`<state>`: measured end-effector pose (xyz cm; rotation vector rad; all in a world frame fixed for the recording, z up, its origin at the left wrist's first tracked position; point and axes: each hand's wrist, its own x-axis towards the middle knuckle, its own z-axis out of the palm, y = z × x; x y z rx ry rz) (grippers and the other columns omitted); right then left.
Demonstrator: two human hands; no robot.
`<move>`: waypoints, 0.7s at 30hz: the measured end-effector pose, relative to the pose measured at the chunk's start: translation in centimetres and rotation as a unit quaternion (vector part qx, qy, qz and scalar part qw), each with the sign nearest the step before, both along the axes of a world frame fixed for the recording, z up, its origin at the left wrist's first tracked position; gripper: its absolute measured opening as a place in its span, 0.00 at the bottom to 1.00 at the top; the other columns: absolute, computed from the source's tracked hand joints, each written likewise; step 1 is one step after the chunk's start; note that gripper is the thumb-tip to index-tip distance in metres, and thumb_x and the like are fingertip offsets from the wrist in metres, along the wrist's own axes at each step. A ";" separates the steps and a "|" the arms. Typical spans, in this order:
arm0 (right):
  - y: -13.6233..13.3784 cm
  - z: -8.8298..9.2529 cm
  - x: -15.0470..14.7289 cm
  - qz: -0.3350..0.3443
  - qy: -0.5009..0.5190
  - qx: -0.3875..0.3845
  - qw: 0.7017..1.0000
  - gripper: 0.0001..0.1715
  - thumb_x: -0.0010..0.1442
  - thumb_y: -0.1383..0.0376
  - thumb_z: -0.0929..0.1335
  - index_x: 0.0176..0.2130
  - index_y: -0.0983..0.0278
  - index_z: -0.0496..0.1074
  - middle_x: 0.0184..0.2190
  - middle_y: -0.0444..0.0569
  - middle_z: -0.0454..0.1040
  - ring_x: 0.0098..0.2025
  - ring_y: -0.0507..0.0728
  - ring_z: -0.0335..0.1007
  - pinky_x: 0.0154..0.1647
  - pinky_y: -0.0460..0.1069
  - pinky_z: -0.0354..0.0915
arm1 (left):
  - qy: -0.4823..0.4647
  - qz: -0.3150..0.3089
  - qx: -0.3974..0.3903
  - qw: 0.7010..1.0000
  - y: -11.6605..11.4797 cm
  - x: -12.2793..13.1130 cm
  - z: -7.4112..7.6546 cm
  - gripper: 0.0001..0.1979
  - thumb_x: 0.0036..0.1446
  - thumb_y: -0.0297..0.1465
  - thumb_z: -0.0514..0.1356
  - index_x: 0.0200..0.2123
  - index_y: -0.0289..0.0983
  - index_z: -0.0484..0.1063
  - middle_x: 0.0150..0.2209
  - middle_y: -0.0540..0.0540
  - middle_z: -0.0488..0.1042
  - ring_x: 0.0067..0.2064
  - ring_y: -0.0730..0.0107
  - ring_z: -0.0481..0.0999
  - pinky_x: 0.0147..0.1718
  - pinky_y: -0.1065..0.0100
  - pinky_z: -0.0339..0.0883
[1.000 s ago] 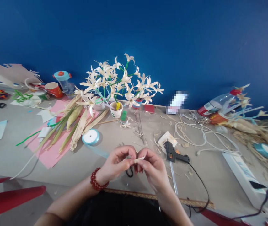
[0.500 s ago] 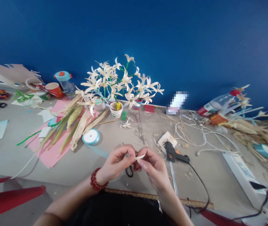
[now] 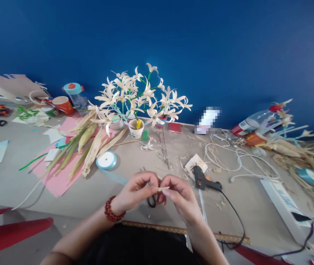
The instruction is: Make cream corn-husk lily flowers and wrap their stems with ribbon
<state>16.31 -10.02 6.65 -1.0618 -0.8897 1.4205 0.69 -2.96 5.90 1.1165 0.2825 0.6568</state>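
Between my two hands is a small pale strip, seemingly corn husk (image 3: 163, 188), held level above the table's near edge. My left hand (image 3: 142, 187), with a red bead bracelet (image 3: 113, 209) at its wrist, pinches one end. The fingers of my right hand (image 3: 179, 195) are closed on the other end. Below and behind the hands lie scissors (image 3: 152, 201), partly hidden, with a black handle loop showing. Just left of them a light blue ribbon trails from its spool (image 3: 106, 160).
A black glue gun (image 3: 201, 178) rests at right, its cord hanging over the front edge. Pale husk flowers (image 3: 135, 92) stand in cups at the back. Corn husks (image 3: 91, 151) lie on pink paper (image 3: 53, 184) at left. A white cable (image 3: 236, 162) coils at right.
Both hands have dipped slightly toward me. The pale strip has turned from slanted to nearly level and stays pinched between them.
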 end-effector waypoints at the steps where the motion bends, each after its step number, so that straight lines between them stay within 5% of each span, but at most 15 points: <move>1: 0.0 0.1 0.1 0.002 -0.012 -0.001 1.000 0.08 0.55 0.64 0.72 0.27 0.65 0.74 0.20 0.46 0.75 0.21 0.52 0.69 0.24 0.45 0.64 | 0.016 -0.001 0.018 1.000 0.1 -0.1 0.1 0.13 0.61 0.37 0.60 0.28 0.35 0.67 0.28 0.45 0.73 0.31 0.65 0.76 0.35 0.63 0.70; 4: 0.1 0.3 0.1 0.007 -0.007 -0.006 1.000 0.09 0.54 0.65 0.73 0.24 0.65 0.73 0.18 0.45 0.74 0.19 0.50 0.67 0.22 0.44 0.63 | 0.045 -0.013 0.036 0.998 0.3 -0.3 0.2 0.14 0.60 0.37 0.61 0.27 0.35 0.68 0.29 0.44 0.74 0.33 0.65 0.76 0.36 0.64 0.70; 10: 0.1 -0.6 -0.1 0.032 0.124 -0.051 0.990 0.09 0.50 0.66 0.72 0.22 0.65 0.71 0.14 0.44 0.72 0.14 0.50 0.66 0.15 0.41 0.56 | 0.000 -0.035 -0.093 0.995 -0.4 -0.1 -1.6 0.13 0.55 0.37 0.66 0.27 0.34 0.68 0.26 0.47 0.71 0.27 0.67 0.75 0.29 0.66 0.69; 15: 0.3 -1.5 0.3 0.060 0.225 -0.033 0.972 0.05 0.49 0.67 0.69 0.24 0.66 0.71 0.12 0.41 0.67 0.11 0.48 0.58 0.14 0.43 0.59 | -0.053 -0.013 -0.109 0.993 -0.3 0.1 -2.3 0.12 0.53 0.34 0.66 0.24 0.33 0.70 0.24 0.47 0.69 0.29 0.68 0.73 0.30 0.67 0.67; 21: 0.2 -0.3 0.5 0.042 0.098 -0.012 0.994 0.09 0.53 0.62 0.71 0.27 0.66 0.71 0.18 0.45 0.72 0.19 0.51 0.68 0.22 0.45 0.62 | -0.066 -0.019 -0.102 0.992 0.0 0.1 -2.1 0.09 0.56 0.31 0.64 0.27 0.33 0.72 0.26 0.46 0.70 0.29 0.65 0.75 0.31 0.64 0.68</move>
